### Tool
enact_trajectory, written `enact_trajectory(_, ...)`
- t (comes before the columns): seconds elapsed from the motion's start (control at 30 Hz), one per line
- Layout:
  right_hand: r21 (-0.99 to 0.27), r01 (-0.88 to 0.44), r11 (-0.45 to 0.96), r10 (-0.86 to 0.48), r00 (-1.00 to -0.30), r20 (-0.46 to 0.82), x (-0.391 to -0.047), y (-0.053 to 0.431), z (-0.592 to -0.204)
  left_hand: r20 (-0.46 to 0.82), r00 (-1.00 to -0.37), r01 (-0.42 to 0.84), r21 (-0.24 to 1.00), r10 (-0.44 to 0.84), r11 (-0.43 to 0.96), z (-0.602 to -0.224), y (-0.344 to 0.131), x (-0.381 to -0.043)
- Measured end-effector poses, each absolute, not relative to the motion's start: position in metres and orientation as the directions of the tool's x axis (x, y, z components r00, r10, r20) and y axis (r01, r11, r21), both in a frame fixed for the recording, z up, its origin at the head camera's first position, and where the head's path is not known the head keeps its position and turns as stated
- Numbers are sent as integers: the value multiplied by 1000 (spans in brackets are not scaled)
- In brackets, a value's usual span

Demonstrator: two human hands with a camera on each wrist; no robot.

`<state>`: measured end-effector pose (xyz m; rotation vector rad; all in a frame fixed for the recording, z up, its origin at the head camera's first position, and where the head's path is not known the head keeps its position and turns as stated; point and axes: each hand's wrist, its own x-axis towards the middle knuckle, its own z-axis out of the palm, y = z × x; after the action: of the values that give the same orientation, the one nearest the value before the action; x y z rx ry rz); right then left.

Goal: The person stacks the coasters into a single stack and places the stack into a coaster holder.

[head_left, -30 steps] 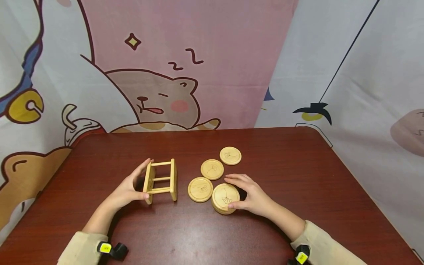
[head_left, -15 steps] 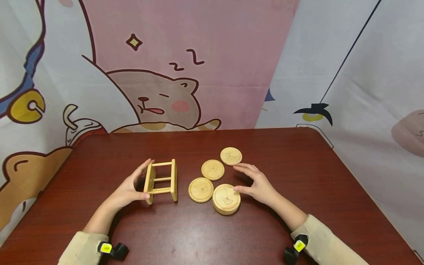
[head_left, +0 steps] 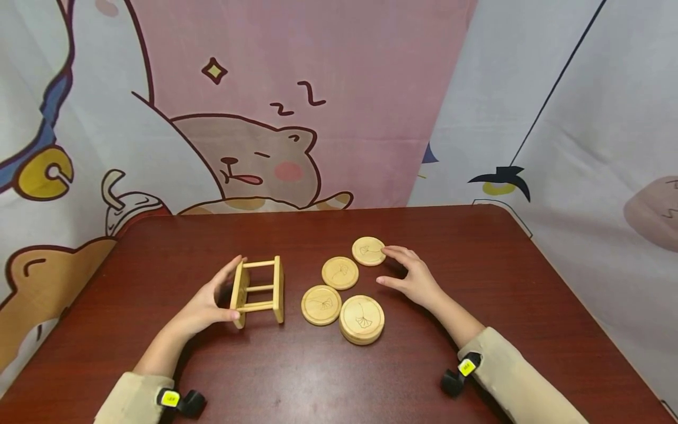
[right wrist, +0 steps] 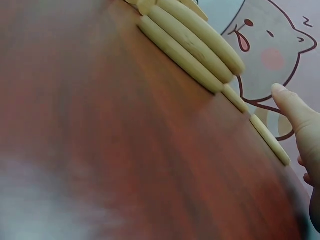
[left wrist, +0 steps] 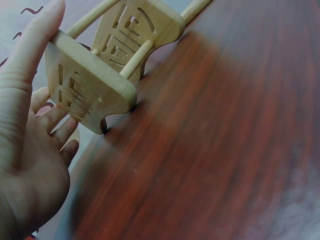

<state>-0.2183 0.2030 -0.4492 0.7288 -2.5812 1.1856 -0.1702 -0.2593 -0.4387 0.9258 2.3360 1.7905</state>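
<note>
A light wooden coaster holder [head_left: 258, 290], with slotted side panels joined by round rods, stands on the left of the table. My left hand [head_left: 203, 303] grips its left panel, thumb at the near end and fingers at the far end; the left wrist view shows the thumb along the panel's edge. At the right, my right hand [head_left: 415, 280] has its fingertips at the rim of the farthest round wooden coaster [head_left: 368, 251], its thumb apart from it. Two more single coasters lie nearby, a middle one [head_left: 340, 273] and a nearer one [head_left: 321, 305]. Each carries an engraved ginkgo leaf.
A stack of coasters [head_left: 362, 320] sits nearest me, right beside the nearer single coaster; its layers show in the right wrist view. The dark red-brown table [head_left: 296, 377] ends at a cartoon-printed cloth [head_left: 371, 118] behind.
My right hand has left the stack of coasters and moved away from me to the farthest coaster. My left hand and the coaster holder have stayed in place.
</note>
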Motion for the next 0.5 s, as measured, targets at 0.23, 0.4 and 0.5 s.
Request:
enact_trajectory(0.23, -637, -494, 592, -345, -869, 353, -233, 202, -450, 292, -823, 409, 900, 487, 150, -439, -260, -170)
enact_trajectory(0.4, -608, -506, 612, -358, -863, 357, -243, 200, -452, 291, -825, 409, 899, 484, 157, -440, -260, -170)
enact_trajectory(0.5, -596, -506, 624, -360, -863, 355, -248, 199, -453, 288, -826, 409, 898, 485, 164, -440, -260, -170)
